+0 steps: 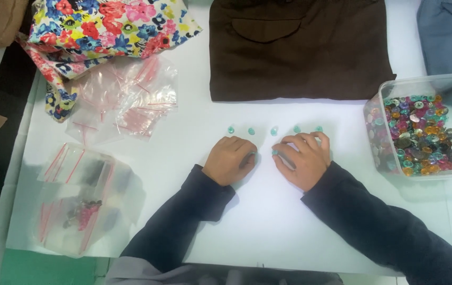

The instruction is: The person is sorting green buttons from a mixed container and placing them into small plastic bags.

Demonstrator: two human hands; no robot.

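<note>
Below the brown garment (297, 47), on the white counter (268, 221), five teal buttons (274, 131) lie in a row. Just below that row both hands rest knuckles up, fingers curled. Left hand (229, 160) pinches a teal button at its fingertips; right hand (304, 158) also holds one (only a sliver shows). Right of the garment stands a clear tub (395, 87) of mixed coloured buttons. Left of the garment lie floral cloth (99, 26) and small clear zip bags (125, 100); more bags (81, 198), some filled, sit lower left.
</note>
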